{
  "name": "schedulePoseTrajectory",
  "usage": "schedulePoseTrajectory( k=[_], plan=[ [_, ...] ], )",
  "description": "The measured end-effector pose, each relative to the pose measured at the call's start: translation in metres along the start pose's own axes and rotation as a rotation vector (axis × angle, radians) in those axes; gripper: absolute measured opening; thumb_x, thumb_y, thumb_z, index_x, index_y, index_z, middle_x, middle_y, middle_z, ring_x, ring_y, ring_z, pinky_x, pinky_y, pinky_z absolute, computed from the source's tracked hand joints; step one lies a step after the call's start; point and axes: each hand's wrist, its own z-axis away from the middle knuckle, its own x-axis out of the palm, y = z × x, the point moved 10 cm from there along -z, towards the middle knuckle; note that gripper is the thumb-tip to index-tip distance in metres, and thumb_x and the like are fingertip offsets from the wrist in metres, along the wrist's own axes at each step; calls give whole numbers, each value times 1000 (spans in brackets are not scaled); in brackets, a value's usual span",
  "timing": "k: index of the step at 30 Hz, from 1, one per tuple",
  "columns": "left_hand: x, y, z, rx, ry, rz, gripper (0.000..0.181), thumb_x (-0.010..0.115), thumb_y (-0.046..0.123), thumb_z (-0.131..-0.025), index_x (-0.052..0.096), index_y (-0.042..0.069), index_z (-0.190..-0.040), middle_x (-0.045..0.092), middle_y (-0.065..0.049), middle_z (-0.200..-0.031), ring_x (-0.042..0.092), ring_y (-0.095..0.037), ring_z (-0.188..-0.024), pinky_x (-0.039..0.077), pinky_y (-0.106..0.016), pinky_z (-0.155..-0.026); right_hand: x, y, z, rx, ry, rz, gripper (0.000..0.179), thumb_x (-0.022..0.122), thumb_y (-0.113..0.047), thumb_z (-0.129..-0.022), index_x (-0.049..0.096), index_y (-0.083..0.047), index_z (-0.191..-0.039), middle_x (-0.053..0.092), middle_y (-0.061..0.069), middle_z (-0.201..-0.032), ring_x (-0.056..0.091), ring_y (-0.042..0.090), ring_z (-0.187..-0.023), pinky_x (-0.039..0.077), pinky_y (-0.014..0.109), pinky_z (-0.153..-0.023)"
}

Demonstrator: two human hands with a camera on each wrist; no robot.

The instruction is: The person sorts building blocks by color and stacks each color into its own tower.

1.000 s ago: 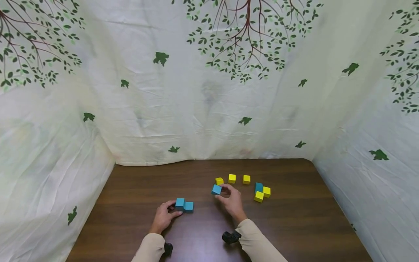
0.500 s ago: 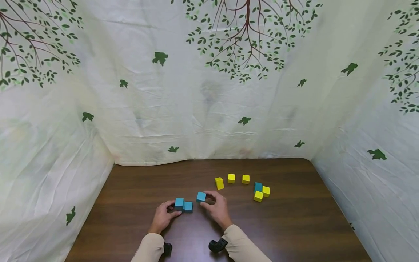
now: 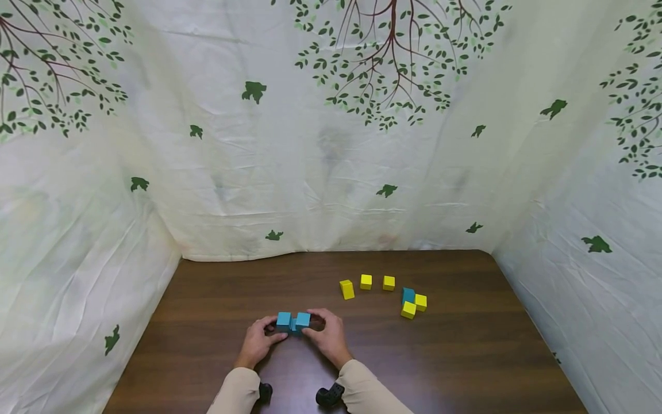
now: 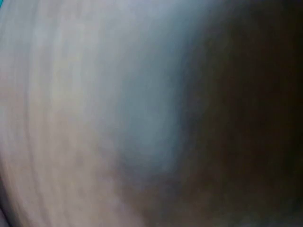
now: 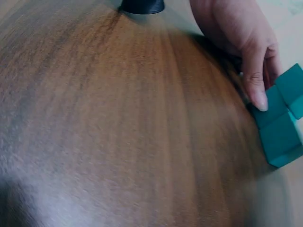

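My left hand (image 3: pixel 256 345) pinches the left side of a small group of blue blocks (image 3: pixel 284 322) on the table, thumb in front and fingers behind. In the right wrist view the left thumb touches a low block (image 5: pixel 267 105); one block (image 5: pixel 290 87) sits on top of it and another (image 5: pixel 280 137) stands beside it. My right hand (image 3: pixel 330 336) pinches a further blue block (image 3: pixel 303 320), which overlaps the lower right block of the group in the head view. The left wrist view is only a blur.
Three yellow blocks (image 3: pixel 366 282) stand in a loose row farther back. To their right, a blue block (image 3: pixel 408 295) stands against two yellow ones (image 3: pixel 408 310). Leaf-printed white cloth (image 3: pixel 331 172) surrounds the brown table (image 3: pixel 465 345) at its back and sides.
My right hand has carried its blue block leftward and toward me, from beside the yellow blocks to the blue group. My left hand has stayed in place.
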Motion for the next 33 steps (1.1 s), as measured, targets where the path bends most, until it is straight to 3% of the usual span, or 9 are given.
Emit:
schedulePoseTrajectory(
  k=[5, 33],
  plan=[
    [-1, 1, -1, 4, 8, -5, 42, 83, 12, -74, 68, -1, -111, 61, -6, -88, 53, -21, -83, 46, -38, -77, 6, 6, 1, 37, -6, 7, 38, 80, -4, -77, 68, -3, -113, 68, 5, -105, 66, 16, -90, 54, 32, -81],
    [0, 0, 0, -2, 8, -12, 42, 84, 12, -73, 68, -1, -110, 62, -7, -89, 55, -22, -85, 45, -39, -78, 18, 8, -3, 43, -23, 41, 37, 80, -8, -78, 68, -8, -114, 67, 2, -104, 63, 19, -91, 53, 34, -81]
  ],
)
